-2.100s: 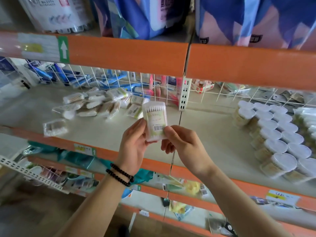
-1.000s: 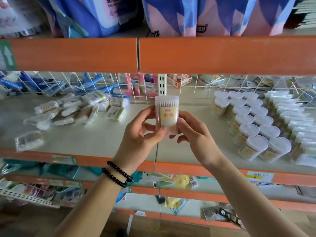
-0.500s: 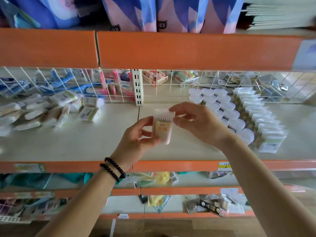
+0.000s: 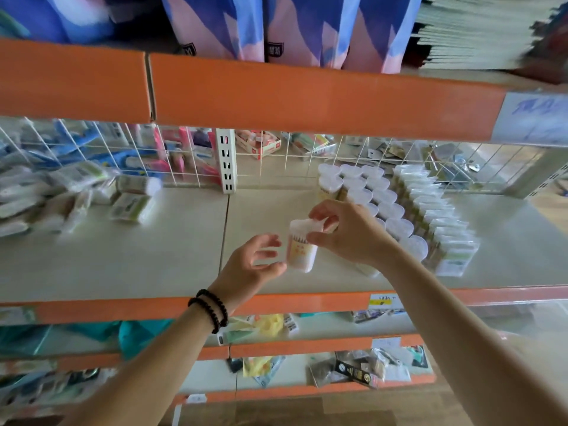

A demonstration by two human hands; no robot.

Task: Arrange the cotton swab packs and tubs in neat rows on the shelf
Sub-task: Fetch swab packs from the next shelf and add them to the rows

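1. The cotton swab tub (image 4: 302, 248) is a clear, upright plastic box with a yellow label; white swab tips show under its lid. It hangs over the cream shelf (image 4: 153, 259), left of the rows of round-lidded tubs (image 4: 373, 196).
2. One tub is in hand. Rowed tubs and the loose swab packs (image 4: 61, 198) at left are too blurred to count.
3. The right hand (image 4: 347, 232) pinches the tub's lid between thumb and fingers. The left hand (image 4: 252, 265) is loosely spread, its thumb tip at the tub's side, gripping nothing.

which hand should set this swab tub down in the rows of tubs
Right. The right hand already grips the cotton swab tub by its top and is nearest the rows of tubs. The left hand looks open, its fingers off the tub.
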